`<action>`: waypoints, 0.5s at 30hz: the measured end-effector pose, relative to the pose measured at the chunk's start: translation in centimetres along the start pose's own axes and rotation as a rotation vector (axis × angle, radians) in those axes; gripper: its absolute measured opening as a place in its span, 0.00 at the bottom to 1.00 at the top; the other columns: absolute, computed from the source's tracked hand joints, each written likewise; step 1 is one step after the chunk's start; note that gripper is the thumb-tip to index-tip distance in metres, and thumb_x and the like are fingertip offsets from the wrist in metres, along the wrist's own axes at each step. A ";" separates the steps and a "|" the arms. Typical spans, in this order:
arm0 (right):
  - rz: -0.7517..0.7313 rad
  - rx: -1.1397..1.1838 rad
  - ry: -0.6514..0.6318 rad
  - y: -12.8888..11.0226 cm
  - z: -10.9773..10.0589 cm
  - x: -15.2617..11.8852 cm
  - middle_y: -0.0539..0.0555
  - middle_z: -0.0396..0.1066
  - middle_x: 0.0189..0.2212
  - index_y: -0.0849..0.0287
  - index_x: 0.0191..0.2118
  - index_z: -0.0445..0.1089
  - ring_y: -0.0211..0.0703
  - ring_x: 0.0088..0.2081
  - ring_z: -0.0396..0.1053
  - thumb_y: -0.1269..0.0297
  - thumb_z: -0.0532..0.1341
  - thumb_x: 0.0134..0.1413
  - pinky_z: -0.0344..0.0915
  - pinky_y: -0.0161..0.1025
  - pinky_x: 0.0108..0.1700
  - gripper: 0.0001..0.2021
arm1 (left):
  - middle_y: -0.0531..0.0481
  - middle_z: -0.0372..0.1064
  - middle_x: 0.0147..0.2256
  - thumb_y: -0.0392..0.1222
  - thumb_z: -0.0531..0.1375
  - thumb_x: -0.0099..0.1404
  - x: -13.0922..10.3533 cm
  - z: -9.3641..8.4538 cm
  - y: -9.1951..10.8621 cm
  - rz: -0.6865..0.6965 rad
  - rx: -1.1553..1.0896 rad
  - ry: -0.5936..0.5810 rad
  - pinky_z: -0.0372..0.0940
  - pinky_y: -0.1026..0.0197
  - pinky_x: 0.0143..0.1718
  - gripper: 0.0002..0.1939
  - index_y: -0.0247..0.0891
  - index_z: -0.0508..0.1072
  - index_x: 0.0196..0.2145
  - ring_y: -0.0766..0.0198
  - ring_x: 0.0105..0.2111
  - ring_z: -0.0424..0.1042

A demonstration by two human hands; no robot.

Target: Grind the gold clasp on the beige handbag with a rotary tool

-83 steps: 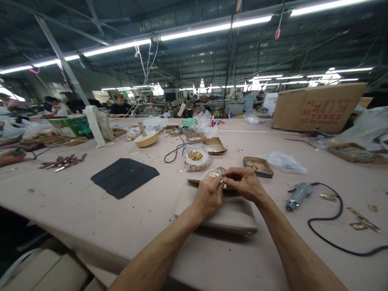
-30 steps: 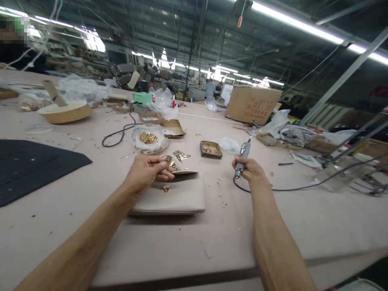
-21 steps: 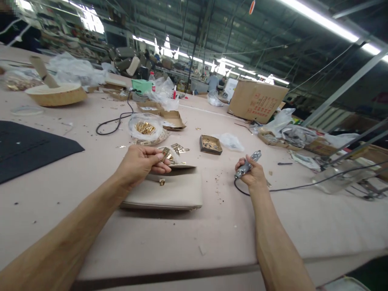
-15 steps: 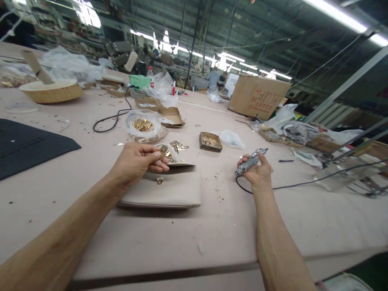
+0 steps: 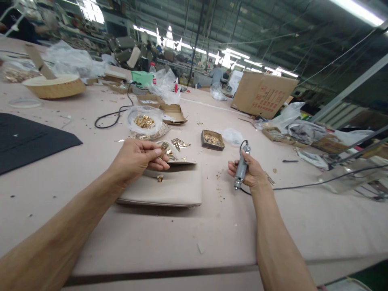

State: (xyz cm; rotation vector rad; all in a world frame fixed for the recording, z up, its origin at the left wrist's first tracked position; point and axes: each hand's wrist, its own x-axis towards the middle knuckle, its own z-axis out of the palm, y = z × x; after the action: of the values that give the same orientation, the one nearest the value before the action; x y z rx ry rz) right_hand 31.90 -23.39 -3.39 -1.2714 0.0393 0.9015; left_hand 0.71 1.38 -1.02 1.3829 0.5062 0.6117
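One screwdriver (image 5: 241, 169), one clasp (image 5: 164, 148) — two hands.

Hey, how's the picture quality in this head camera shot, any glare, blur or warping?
Head view: ceiling strip lights blow out to white glare; wide-angle warping bends the table edge and stretches the forearms; left hand and right hand look fairly sharp, the far background is soft; shadows are faint.

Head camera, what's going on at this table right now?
A person sits at a pink worktable with a beige bag lying flat. The left hand pinches a small gold fitting just above the bag. The right hand grips a corded grey power tool, tip pointing down, beside the bag.
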 end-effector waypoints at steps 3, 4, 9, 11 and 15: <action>0.086 -0.115 0.017 0.9 1.4 -0.2 0.68 0.77 0.37 0.61 0.32 0.65 0.58 0.38 0.80 0.46 0.62 0.64 0.80 0.51 0.35 0.21 | 0.34 0.78 0.34 0.40 0.72 0.56 0.0 0.1 0.1 0.002 -0.007 0.007 0.79 0.62 0.26 0.16 0.25 0.78 0.37 0.52 0.27 0.80; 0.101 -0.152 0.007 1.2 1.7 -0.3 0.69 0.77 0.38 0.61 0.32 0.66 0.59 0.39 0.80 0.46 0.63 0.64 0.80 0.52 0.34 0.21 | 0.34 0.78 0.34 0.40 0.72 0.55 -0.1 0.2 0.2 0.000 -0.008 0.010 0.78 0.62 0.26 0.16 0.25 0.78 0.37 0.52 0.27 0.80; 0.122 -0.347 -0.030 2.8 2.7 -0.4 0.74 0.77 0.41 0.64 0.33 0.66 0.62 0.37 0.80 0.50 0.66 0.64 0.80 0.50 0.31 0.19 | 0.34 0.78 0.34 0.40 0.72 0.55 -0.1 0.2 0.4 -0.027 -0.011 0.011 0.78 0.63 0.25 0.15 0.26 0.78 0.37 0.52 0.26 0.80; 0.082 -0.364 -0.022 3.3 3.0 -0.2 0.75 0.77 0.42 0.64 0.34 0.66 0.62 0.38 0.80 0.51 0.66 0.64 0.80 0.48 0.31 0.19 | 0.34 0.78 0.34 0.41 0.73 0.56 -0.2 0.2 0.4 -0.025 -0.014 0.014 0.78 0.62 0.25 0.16 0.26 0.77 0.37 0.52 0.26 0.80; -0.025 -0.250 0.003 3.2 2.9 0.1 0.74 0.77 0.44 0.62 0.35 0.64 0.61 0.42 0.80 0.52 0.65 0.65 0.81 0.47 0.35 0.17 | 0.35 0.78 0.33 0.42 0.73 0.56 -0.2 0.3 0.4 -0.023 -0.006 0.030 0.78 0.62 0.25 0.16 0.27 0.78 0.37 0.52 0.26 0.80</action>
State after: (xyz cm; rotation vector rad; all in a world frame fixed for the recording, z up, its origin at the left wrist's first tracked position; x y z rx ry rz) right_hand 28.78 -20.88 -5.04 -1.5015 -0.0893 0.9034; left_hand 0.71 1.04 -0.63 1.3625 0.5429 0.6153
